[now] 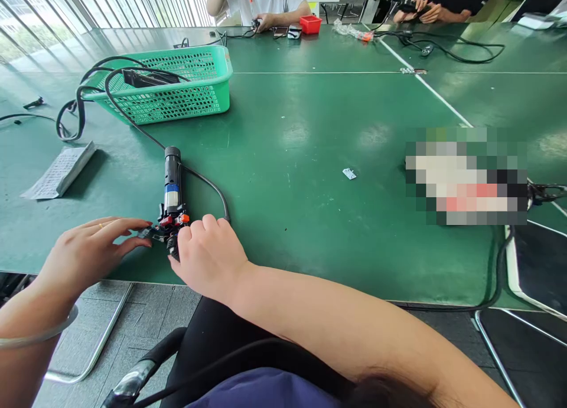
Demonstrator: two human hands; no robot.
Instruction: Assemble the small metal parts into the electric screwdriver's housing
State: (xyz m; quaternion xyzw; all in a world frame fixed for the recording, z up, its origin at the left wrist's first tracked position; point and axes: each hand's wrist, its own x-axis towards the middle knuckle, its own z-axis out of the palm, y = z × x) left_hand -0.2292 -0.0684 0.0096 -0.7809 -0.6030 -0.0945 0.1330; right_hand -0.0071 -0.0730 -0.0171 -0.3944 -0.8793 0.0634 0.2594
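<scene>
A black cylindrical tool (172,175) with a blue and white band lies lengthwise on the green table near its front edge. Red and orange parts (175,219) sit at its lower end. My left hand (100,242) comes from the left, thumb and fingertips closed on a small dark piece (148,233) beside that end. From the right, my right hand (211,251) is closed round the tool's lower end, its fingers curled and partly hiding it. A black cable (210,183) curves beside the tool.
A green basket (195,98) holding black cables stands behind the tool. Left lies a folded paper (59,172); a small white scrap (349,173) is right of centre. A blurred object (460,178) lies at right. Across the table are two people's hands, a red box (310,24) and cables.
</scene>
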